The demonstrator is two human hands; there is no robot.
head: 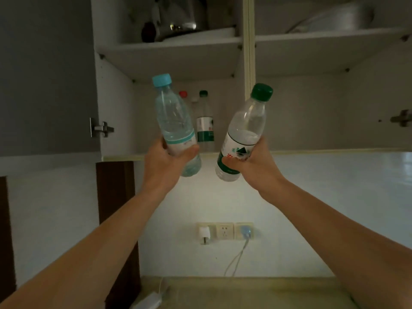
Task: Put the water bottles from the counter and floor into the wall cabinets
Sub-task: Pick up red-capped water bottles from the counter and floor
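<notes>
Both hands are raised toward the open wall cabinet (116, 97), the left hand (166, 161) gripping a ribbed clear blue-capped bottle (172, 117), the right hand (254, 163) a smooth green-capped bottle (247, 128), with seemingly 2 more bottles (204, 121) standing inside.

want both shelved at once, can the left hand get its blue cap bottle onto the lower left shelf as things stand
Probably yes: the left hand holds the blue cap bottle before the open lower left shelf. A green cap bottle and others stand at the back; the front looks free.

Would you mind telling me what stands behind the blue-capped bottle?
Behind the blue-capped bottle, in the left cabinet, stand a green-capped bottle and a red cap. The held bottle covers whatever is below that red cap.
</notes>
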